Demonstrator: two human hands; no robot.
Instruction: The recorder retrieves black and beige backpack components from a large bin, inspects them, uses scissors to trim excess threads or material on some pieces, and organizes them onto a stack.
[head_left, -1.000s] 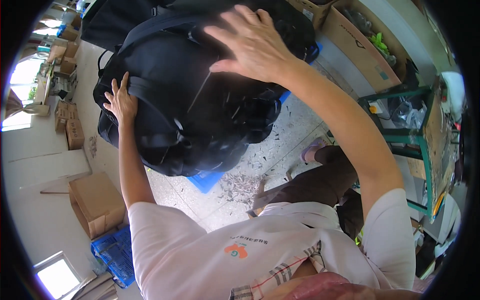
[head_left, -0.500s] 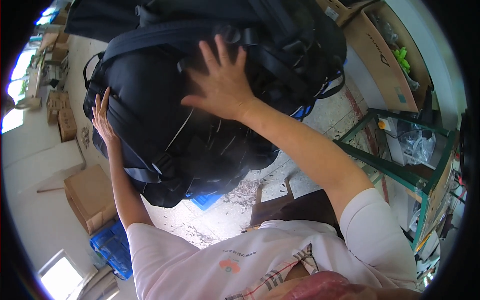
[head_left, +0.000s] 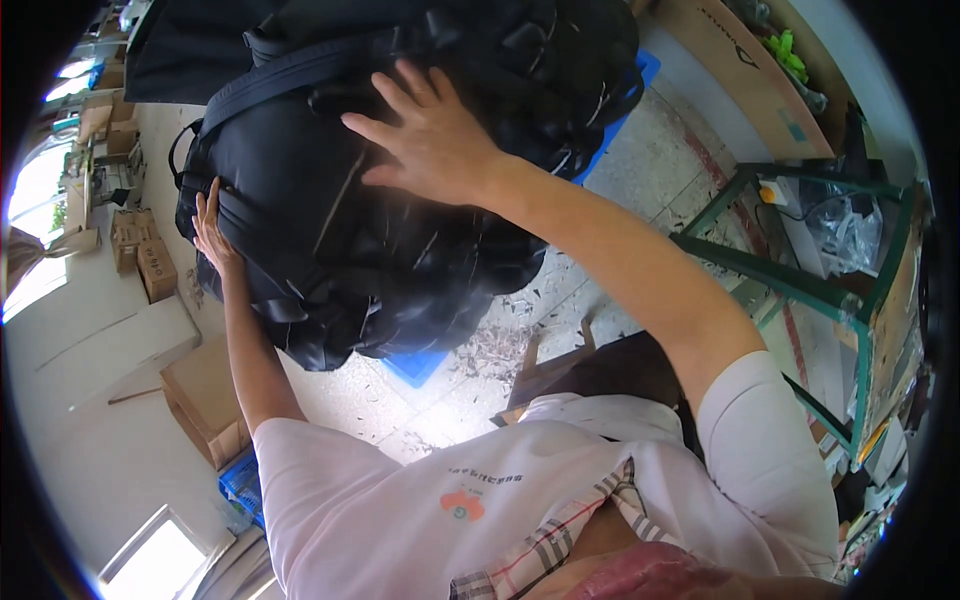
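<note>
A bulky black backpack (head_left: 275, 185) with straps and buckles fills the upper middle of the view, on top of what looks like a heap of similar black bags with loose threads. Flat along its left side lies my left hand (head_left: 214, 235), fingers stretched and together-pointing upward. My right hand (head_left: 430, 140) is over the front of the backpack with its fingers spread, palm toward the fabric; whether it presses on the cloth cannot be made out. Neither hand is wrapped round anything. The underside of the heap is mostly hidden.
Blue plastic (head_left: 415, 367) shows under the heap. To the right stand a green metal frame (head_left: 770, 265) and a large open cardboard box (head_left: 740, 70). Cartons (head_left: 205, 395) line the left. Scraps (head_left: 500, 350) litter the floor near a dark seat (head_left: 610, 375).
My right hand has shifted a little up and left across the black backpack. My left hand keeps its place on the side. The view has tilted slightly, and the heap sits higher in it.
</note>
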